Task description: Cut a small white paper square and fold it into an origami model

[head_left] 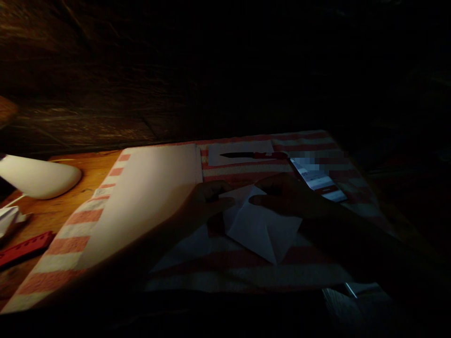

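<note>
On the striped cloth (pixel 72 245) covering the surface (pixel 92 164), a folded paper (pixel 266 223) sits between both hands, front and centre. The left hand (pixel 204 197) has its grip closed to a pinch at the paper's left edge; the right hand (pixel 287 192) pinches the upper edge, thumb on top. How firmly either presses, I cannot tell in this gloom.

Poor light looks like the main threat: with the paper in shadow, a crease could easily go askew unnoticed. Soft cloth beneath might also leave a fold blunt or wavy, and uneven pull from the two pinches could tear the thin paper. Just beyond the hands, the knife (pixel 269 155) lies across a small sheet (pixel 221 149), so a careless forward reach risks a nick. An elbow swung wide might nudge the phone (pixel 322 182) or the large sheet (pixel 151 180).
</note>
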A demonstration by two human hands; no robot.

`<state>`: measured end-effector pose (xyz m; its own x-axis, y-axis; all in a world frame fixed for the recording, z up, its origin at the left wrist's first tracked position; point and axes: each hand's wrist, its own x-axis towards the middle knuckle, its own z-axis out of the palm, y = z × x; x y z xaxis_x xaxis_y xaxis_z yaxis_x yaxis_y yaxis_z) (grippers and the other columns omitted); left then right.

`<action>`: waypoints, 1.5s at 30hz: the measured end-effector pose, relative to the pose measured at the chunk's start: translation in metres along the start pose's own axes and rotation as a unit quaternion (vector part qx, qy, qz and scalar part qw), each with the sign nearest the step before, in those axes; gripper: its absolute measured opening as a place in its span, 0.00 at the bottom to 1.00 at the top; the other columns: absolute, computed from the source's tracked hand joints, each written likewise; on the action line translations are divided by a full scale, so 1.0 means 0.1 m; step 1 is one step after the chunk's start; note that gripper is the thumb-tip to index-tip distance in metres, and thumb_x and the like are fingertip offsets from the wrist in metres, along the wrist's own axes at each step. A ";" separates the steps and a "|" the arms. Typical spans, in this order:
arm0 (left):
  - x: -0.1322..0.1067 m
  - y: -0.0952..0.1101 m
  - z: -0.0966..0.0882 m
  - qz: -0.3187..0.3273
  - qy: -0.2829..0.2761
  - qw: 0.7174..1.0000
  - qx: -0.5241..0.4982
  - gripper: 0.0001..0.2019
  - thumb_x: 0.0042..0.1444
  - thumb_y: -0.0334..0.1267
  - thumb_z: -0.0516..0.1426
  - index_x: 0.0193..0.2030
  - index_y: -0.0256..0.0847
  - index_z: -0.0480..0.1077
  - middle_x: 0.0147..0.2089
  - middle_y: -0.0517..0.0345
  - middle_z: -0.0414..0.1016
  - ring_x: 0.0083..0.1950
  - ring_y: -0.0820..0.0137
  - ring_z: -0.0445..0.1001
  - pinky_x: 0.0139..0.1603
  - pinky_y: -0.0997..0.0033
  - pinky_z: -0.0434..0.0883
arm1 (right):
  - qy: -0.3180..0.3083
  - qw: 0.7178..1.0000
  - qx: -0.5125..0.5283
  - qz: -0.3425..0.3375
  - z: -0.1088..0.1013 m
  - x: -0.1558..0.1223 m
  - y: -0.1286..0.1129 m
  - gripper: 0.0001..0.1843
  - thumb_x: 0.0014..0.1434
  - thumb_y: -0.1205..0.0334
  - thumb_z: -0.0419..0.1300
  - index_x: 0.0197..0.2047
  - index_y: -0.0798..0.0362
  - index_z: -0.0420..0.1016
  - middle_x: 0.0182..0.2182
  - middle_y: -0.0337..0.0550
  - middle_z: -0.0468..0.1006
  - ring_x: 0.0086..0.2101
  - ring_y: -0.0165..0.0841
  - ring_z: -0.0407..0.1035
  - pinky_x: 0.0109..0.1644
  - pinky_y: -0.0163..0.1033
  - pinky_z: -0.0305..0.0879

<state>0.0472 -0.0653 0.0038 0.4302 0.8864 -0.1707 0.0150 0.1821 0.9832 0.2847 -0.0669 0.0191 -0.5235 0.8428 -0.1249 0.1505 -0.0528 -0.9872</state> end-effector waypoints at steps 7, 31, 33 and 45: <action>0.09 -0.06 -0.08 0.063 0.119 0.990 -0.050 0.11 0.50 0.37 0.69 0.36 0.38 0.73 0.31 0.61 0.78 0.29 0.73 0.77 0.28 0.77 0.76 | 0.237 0.958 0.159 -0.019 -0.15 0.02 -0.08 0.29 0.61 0.32 0.56 0.45 0.49 0.78 0.43 0.48 0.82 0.38 0.38 0.76 0.37 0.41 0.72; 0.04 -0.02 0.00 0.019 0.037 0.997 0.067 0.10 0.52 0.41 0.65 0.35 0.35 0.74 0.23 0.56 0.79 0.20 0.74 0.75 0.20 0.80 0.71 | 0.105 0.987 0.120 -0.033 0.04 0.05 0.10 0.15 0.53 0.62 0.70 0.45 0.55 0.79 0.41 0.46 0.83 0.38 0.37 0.76 0.44 0.46 0.74; 0.03 -0.01 0.01 0.013 0.032 0.997 0.076 0.10 0.52 0.40 0.66 0.37 0.35 0.75 0.23 0.56 0.80 0.21 0.73 0.77 0.21 0.79 0.73 | 0.110 0.990 0.081 -0.036 0.02 0.06 0.11 0.17 0.52 0.62 0.71 0.47 0.54 0.80 0.42 0.46 0.83 0.39 0.37 0.76 0.44 0.45 0.74; 0.00 0.02 -0.15 0.361 0.058 0.867 0.338 0.04 0.58 0.29 0.60 0.33 0.38 0.76 0.36 0.55 0.82 0.37 0.69 0.80 0.36 0.71 0.78 | 0.138 0.956 -0.139 -0.217 -0.03 -0.01 0.14 0.03 0.57 0.60 0.69 0.35 0.50 0.83 0.36 0.44 0.83 0.37 0.37 0.76 0.40 0.42 0.71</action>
<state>0.0339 -0.0582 0.0046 0.4540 0.7099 0.5384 0.3216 -0.6941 0.6440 0.2900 -0.0670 0.0057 -0.3525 0.8642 0.3591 0.2069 0.4463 -0.8706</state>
